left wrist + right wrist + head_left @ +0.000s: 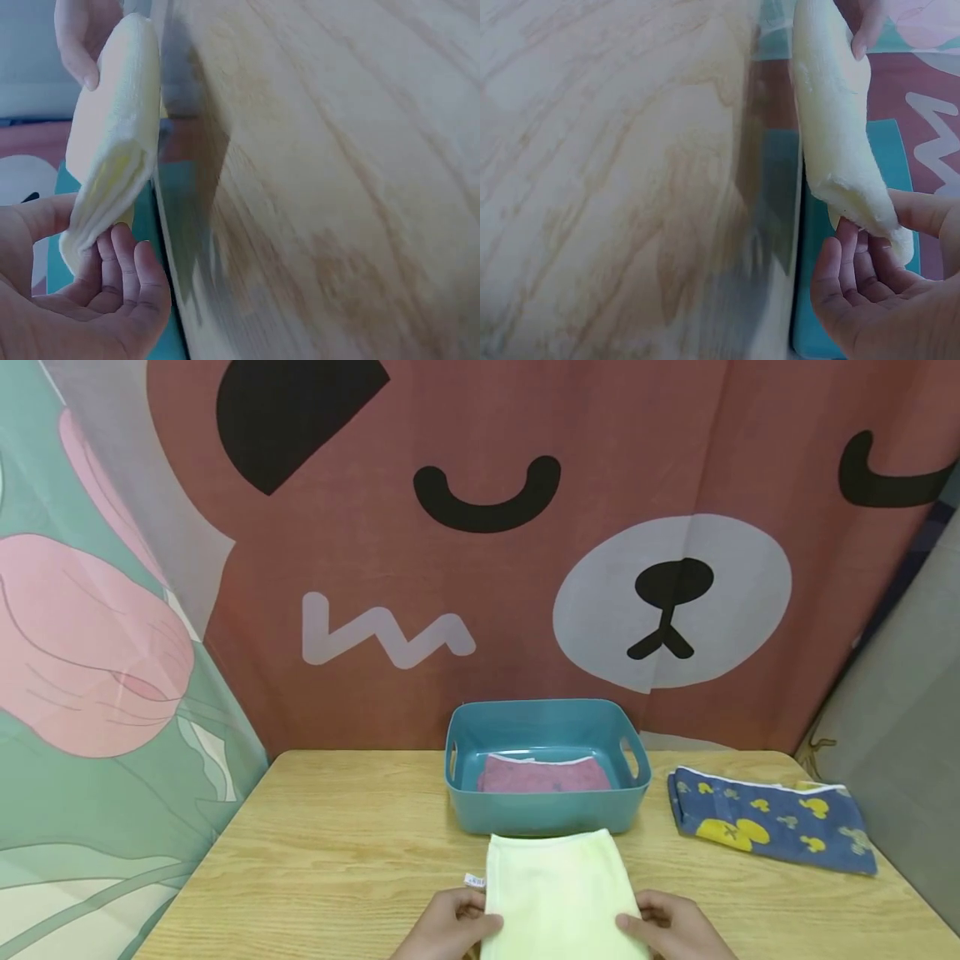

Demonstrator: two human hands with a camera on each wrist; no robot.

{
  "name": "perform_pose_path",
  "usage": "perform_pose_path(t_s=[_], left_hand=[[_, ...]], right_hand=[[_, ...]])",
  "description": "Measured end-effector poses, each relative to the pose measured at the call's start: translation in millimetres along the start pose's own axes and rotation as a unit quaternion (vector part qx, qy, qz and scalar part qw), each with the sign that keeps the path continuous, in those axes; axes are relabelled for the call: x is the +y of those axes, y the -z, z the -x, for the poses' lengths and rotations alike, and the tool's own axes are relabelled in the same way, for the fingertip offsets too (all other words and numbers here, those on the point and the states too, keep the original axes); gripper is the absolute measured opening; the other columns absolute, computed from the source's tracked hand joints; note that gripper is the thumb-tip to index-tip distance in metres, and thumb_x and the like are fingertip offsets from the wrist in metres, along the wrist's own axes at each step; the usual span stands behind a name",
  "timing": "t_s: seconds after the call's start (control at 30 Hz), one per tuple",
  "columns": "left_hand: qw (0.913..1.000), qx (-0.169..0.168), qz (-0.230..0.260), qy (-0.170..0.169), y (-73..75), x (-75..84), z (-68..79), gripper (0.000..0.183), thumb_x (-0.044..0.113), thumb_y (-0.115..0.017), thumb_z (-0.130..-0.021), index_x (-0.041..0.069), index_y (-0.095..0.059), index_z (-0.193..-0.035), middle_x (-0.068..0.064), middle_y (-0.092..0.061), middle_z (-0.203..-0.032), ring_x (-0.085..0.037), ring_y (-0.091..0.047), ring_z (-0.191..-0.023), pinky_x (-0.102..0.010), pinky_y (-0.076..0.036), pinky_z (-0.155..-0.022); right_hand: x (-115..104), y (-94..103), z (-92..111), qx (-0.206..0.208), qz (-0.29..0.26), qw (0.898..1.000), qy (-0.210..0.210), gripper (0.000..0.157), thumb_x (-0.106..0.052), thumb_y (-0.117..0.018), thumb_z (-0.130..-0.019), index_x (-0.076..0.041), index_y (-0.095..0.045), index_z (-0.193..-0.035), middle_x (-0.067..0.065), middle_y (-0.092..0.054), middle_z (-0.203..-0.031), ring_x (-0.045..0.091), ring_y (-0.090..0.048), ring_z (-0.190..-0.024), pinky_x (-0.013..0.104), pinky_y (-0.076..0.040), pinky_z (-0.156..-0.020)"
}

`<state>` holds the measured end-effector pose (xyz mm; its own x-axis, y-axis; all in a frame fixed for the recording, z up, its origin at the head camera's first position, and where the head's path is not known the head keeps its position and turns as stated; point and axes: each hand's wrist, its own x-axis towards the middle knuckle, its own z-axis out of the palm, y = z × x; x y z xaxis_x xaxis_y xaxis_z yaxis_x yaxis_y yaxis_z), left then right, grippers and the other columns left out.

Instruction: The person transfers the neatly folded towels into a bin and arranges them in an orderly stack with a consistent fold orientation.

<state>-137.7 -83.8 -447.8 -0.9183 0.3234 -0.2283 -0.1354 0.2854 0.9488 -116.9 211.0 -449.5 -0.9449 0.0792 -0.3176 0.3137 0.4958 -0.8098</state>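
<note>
A folded pale yellow towel (558,893) is held between both hands in front of the teal basket, its near part cut off by the frame's lower edge. My left hand (453,927) pinches its left side, thumb on top and fingers beneath. On the right side, my right hand (671,927) grips it in the same way. Both wrist views show the towel's (112,135) stacked layers lifted off the table. A small white tag (475,881) sticks out at its left edge. Inside the teal basket (551,814) lies a folded pink towel (543,775).
A folded dark blue towel (772,818) with yellow figures lies at the right of the wooden table (322,852). Behind the table hangs a brown curtain (360,710) with a bear face. A grey surface (900,710) stands along the right side.
</note>
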Motion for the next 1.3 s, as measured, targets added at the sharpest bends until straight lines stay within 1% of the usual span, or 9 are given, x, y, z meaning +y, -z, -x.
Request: perform_pose_path(t_s=[0.1,0.2,0.33,0.57,0.67,0.8,0.9,1.03,1.3], left_hand=[[0.9999,0.003,-0.004,-0.016,-0.2,0.7,0.6,0.016,0.012,-0.069,-0.091,-0.002,-0.071,-0.099,-0.003,-0.062,-0.079,-0.016,-0.054,-0.072,-0.031,-0.047,-0.065],[0.9994,0.002,0.002,-0.034,-0.5,0.7,1.9,0.018,0.011,-0.070,-0.090,-0.004,-0.070,-0.100,-0.003,-0.062,-0.081,-0.016,-0.054,-0.075,-0.027,-0.047,-0.065],[0.9981,0.004,0.011,-0.061,-1.0,0.8,3.6,0.018,0.007,-0.070,-0.089,-0.006,-0.068,-0.101,-0.003,-0.060,-0.080,-0.014,-0.052,-0.073,-0.020,-0.045,-0.064],[0.9931,-0.003,0.015,-0.117,1.8,3.1,5.7,0.015,0.005,-0.068,-0.090,-0.005,-0.064,-0.100,0.000,-0.053,-0.080,-0.006,-0.046,-0.069,-0.017,-0.040,-0.065],[0.9911,-0.010,0.022,-0.131,3.7,4.5,6.1,0.017,0.005,-0.067,-0.091,-0.006,-0.063,-0.103,0.001,-0.052,-0.080,-0.005,-0.045,-0.069,-0.016,-0.039,-0.065],[0.9894,-0.020,0.033,-0.140,6.2,8.1,7.2,0.019,0.006,-0.066,-0.092,-0.007,-0.063,-0.106,0.000,-0.051,-0.080,-0.005,-0.044,-0.069,-0.017,-0.039,-0.065],[0.9898,-0.025,0.039,-0.134,7.2,12.2,7.9,0.020,0.008,-0.066,-0.093,-0.006,-0.064,-0.107,0.000,-0.053,-0.081,-0.006,-0.044,-0.069,-0.017,-0.039,-0.065],[0.9904,-0.019,0.040,-0.131,7.0,16.7,7.6,0.021,0.010,-0.068,-0.093,-0.005,-0.065,-0.108,-0.001,-0.056,-0.082,-0.007,-0.047,-0.071,-0.018,-0.041,-0.066],[0.9892,-0.015,0.059,-0.133,7.4,25.3,5.3,0.030,0.010,-0.068,-0.094,-0.003,-0.063,-0.120,-0.002,-0.058,-0.086,-0.008,-0.049,-0.072,-0.019,-0.043,-0.067]], right_hand=[[-3,0.9,2,0.010,-0.003,1.000,-0.009,0.033,-0.023,-0.073,-0.091,0.006,-0.068,-0.106,0.002,-0.064,-0.084,0.018,-0.056,-0.075,0.034,-0.048,-0.069],[-4,1.5,4,0.022,-0.001,1.000,-0.013,0.032,-0.023,-0.074,-0.090,0.006,-0.069,-0.105,0.002,-0.064,-0.084,0.018,-0.055,-0.076,0.035,-0.048,-0.070],[-4,4.4,5,0.028,-0.004,1.000,0.000,0.035,-0.025,-0.076,-0.089,0.005,-0.069,-0.105,0.001,-0.064,-0.084,0.017,-0.056,-0.076,0.033,-0.048,-0.069],[-6,14.3,10,0.013,-0.003,0.999,0.038,0.042,-0.031,-0.073,-0.091,0.006,-0.068,-0.110,0.000,-0.066,-0.088,0.017,-0.058,-0.079,0.034,-0.049,-0.072],[-10,18.0,13,0.023,-0.002,0.999,0.034,0.042,-0.032,-0.074,-0.090,0.006,-0.068,-0.110,0.000,-0.066,-0.089,0.016,-0.059,-0.080,0.034,-0.049,-0.073],[-19,23.2,17,0.040,-0.007,0.999,0.011,0.047,-0.035,-0.076,-0.087,0.005,-0.068,-0.111,0.000,-0.067,-0.092,0.016,-0.060,-0.082,0.035,-0.051,-0.074],[-24,28.1,19,0.045,-0.009,0.999,0.005,0.052,-0.038,-0.077,-0.086,0.004,-0.067,-0.114,0.001,-0.066,-0.094,0.016,-0.060,-0.085,0.035,-0.051,-0.076],[-28,34.1,21,0.047,-0.002,0.999,0.014,0.055,-0.041,-0.076,-0.087,0.004,-0.066,-0.117,0.000,-0.066,-0.097,0.017,-0.059,-0.087,0.035,-0.051,-0.076],[-31,39.5,23,0.050,-0.012,0.998,0.029,0.049,-0.035,-0.072,-0.091,0.003,-0.065,-0.122,0.001,-0.067,-0.098,0.015,-0.059,-0.088,0.033,-0.049,-0.076]])
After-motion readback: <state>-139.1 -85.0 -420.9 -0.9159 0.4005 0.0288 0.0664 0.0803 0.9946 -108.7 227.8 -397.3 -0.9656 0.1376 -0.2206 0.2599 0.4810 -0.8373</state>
